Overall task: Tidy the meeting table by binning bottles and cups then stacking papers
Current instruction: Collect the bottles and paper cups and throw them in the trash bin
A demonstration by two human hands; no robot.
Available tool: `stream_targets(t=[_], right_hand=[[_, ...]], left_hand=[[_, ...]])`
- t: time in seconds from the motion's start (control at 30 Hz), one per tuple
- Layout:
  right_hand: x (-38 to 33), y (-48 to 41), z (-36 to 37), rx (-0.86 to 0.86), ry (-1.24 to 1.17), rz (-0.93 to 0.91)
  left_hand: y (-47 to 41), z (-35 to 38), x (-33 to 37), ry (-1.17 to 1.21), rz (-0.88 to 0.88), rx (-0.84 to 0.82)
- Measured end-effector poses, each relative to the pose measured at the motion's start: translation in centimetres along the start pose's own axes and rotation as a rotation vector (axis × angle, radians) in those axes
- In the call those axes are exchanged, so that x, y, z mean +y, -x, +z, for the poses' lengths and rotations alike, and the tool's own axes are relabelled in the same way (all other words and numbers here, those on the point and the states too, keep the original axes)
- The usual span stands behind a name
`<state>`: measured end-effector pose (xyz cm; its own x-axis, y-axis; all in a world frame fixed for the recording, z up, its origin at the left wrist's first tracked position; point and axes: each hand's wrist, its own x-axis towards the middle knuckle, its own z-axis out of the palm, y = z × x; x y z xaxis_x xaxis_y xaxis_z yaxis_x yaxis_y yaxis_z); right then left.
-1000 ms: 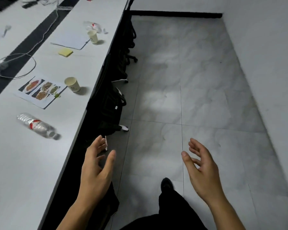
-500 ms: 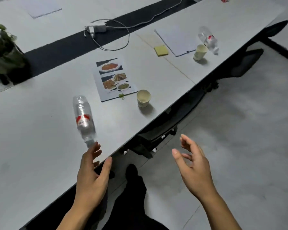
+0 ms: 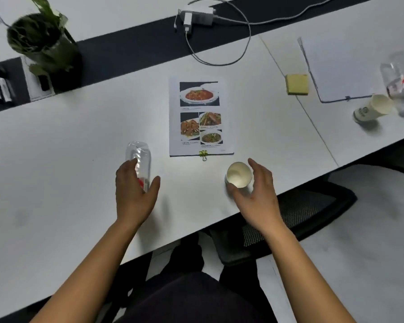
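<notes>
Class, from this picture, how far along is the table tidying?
Done: nothing visibly binned or stacked. In hand: left hand wraps near bottle, right hand curves round near cup. To do: far cup, far bottle, menu sheets, white paper.

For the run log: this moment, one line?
left hand round lying water bottle | right hand round upright paper cup | grips unconfirmed
</notes>
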<state>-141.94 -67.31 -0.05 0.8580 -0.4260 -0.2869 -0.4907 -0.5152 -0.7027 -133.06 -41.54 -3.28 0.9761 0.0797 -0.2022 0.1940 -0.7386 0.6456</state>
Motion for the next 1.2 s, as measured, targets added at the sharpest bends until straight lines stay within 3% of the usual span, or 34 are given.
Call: stream_targets(t=[0.17,0.3,0.47,0.67,0.93,1.03,1.2], right_hand=[[2.6,-3.3,3.8,-0.139,0.206,-0.057],[3.4,-4.8,5.1,-0.178,0.293,-0.055],[3.1,-5.7,2.5,-0.148,0.204,-0.132],[0.4,-3.8,-3.0,-0.124,0.096,-0.185],[-1.3,0.2,-3.3,-0.284,-0.127,-0.259],[-2.7,2.7,-1.7,-0.428,-0.163,-0.32],[-7.5,9.5,0.7,-0.592,-0.18,-0.519]], left_hand=[[0.5,4.0,-3.7,-0.159,-0.276,0.098],[2.7,5.7,-5.1,-0.07,-0.581,0.14],[4.0,5.0,-4.7,0.013,-0.563,0.204],[5.5,0.5,0.1,0.122,-0.404,0.257],[16.5,-4.1,6.4,0.41,-0.34,0.692],[21.6,-5.5,6.1,0.47,-0.394,0.851],[29.4,-11.0,3.4,0.552,-0.314,1.084]])
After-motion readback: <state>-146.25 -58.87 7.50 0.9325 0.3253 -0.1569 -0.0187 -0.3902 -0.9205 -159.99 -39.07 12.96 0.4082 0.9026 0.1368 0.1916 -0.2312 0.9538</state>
